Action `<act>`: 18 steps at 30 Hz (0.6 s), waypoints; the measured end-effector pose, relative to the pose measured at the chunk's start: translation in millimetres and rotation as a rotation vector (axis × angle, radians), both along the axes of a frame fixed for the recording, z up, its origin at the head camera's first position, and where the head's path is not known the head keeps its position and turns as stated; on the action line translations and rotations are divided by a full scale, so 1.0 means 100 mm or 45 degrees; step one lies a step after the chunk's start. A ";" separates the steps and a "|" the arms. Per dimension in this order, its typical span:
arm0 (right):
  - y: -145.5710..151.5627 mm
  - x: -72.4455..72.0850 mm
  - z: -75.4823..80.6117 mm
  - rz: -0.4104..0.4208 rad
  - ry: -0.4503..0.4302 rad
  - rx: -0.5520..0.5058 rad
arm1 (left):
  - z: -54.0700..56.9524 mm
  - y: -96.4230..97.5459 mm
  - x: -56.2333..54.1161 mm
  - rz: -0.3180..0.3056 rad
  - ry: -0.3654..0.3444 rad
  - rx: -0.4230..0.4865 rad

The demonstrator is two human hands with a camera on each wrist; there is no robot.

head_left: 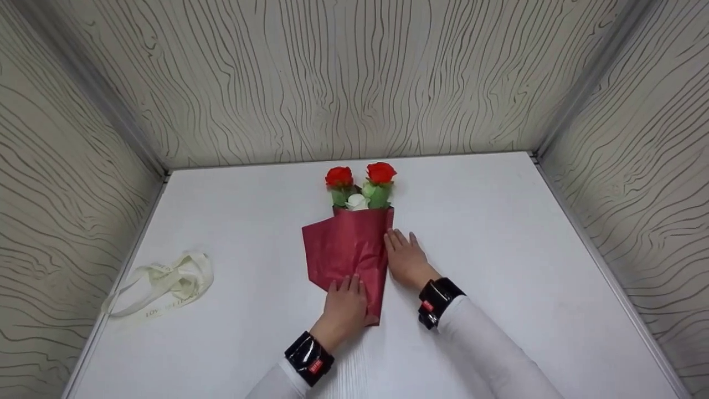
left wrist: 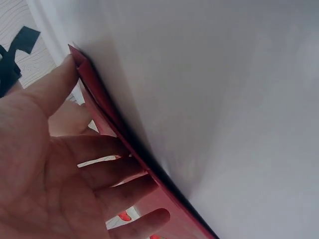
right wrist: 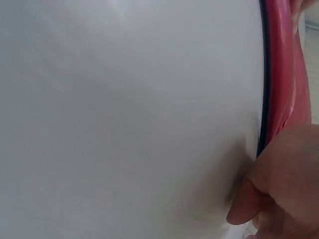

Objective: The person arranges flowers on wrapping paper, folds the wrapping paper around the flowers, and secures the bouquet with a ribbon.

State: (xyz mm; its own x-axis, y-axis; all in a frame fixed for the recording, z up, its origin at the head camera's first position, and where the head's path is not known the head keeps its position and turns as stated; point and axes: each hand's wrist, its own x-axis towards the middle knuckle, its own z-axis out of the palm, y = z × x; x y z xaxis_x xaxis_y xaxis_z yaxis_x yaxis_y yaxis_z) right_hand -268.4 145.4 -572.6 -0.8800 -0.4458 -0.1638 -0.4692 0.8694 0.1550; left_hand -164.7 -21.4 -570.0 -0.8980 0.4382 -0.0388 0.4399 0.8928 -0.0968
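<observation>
A bouquet lies on the white table, with two red roses (head_left: pixel 381 173) and a white rose (head_left: pixel 357 203) showing above dark red wrapping paper (head_left: pixel 332 249). The paper's left flap sticks out sideways, while its right side is folded over and creased. My left hand (head_left: pixel 344 307) rests on the lower part of the paper, fingers extended. In the left wrist view, its thumb (left wrist: pixel 62 79) touches the paper's narrow lower end. My right hand (head_left: pixel 409 260) lies along the right edge with fingertips on the fold; in the right wrist view its thumb (right wrist: pixel 244 204) is beside the paper.
A loose heap of pale cream ribbon (head_left: pixel 188 284) with printed lettering lies at the table's left side. Wood-patterned panels (head_left: pixel 332 83) enclose the white table (head_left: pixel 498 233) at the back and both sides. Each wrist wears a black strap (head_left: pixel 440 299).
</observation>
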 end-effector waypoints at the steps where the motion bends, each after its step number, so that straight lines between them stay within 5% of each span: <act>1: 0.00 0.06 0.00 0.012 -0.004 0.001 | 0.00 0.00 0.00 -0.001 0.004 -0.005; 10: 0.02 0.65 0.03 0.181 -0.023 -0.062 | 0.00 -0.01 0.01 0.009 0.019 0.001; 18: 0.08 1.18 0.09 0.357 -0.066 0.020 | 0.00 0.00 0.02 -0.006 0.086 0.015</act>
State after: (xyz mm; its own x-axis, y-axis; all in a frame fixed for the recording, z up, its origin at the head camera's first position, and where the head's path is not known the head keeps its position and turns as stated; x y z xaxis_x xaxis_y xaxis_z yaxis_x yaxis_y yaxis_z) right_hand -150.7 153.2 -563.5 -0.7131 -0.6676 -0.2142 -0.6986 0.7022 0.1372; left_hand -162.7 -21.3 -569.5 -0.8964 0.4424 0.0269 0.4368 0.8921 -0.1157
